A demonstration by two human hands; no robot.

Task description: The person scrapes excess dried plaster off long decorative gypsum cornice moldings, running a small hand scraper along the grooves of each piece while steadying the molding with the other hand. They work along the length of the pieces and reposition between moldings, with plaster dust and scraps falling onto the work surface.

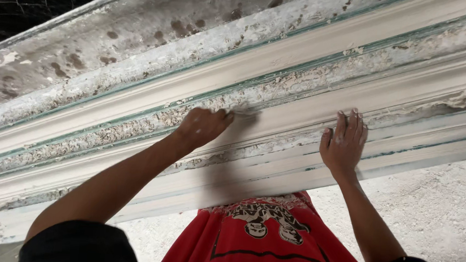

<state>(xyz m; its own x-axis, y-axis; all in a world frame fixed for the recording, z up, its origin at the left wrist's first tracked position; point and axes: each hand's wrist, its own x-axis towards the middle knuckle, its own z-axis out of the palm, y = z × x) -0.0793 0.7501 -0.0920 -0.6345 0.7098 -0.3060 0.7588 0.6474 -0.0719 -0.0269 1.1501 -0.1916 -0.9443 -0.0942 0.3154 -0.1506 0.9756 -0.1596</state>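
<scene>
Black sleeves (78, 243) and a red printed shirt (269, 246) sit closest, at the bottom edge; both bare arms reach up and away to a long moulded cornice (302, 54) running diagonally across the view, cream ridges with flaking paint and green streaks. Left hand (203, 126) is curled shut, knuckles toward camera, pressed against a rough flaking band (136, 128) of the moulding; something small and blurred (243, 111) pokes from its fingertips, maybe a scraper or sandpaper, cannot tell which. Likely gripped tight so pressure goes into the groove. Right hand (343, 146) lies flat, fingers spread and released, palm on a smoother lower ridge (405, 139), apparently bracing. Hands well apart. Rough plaster wall (433, 213) below right.
</scene>
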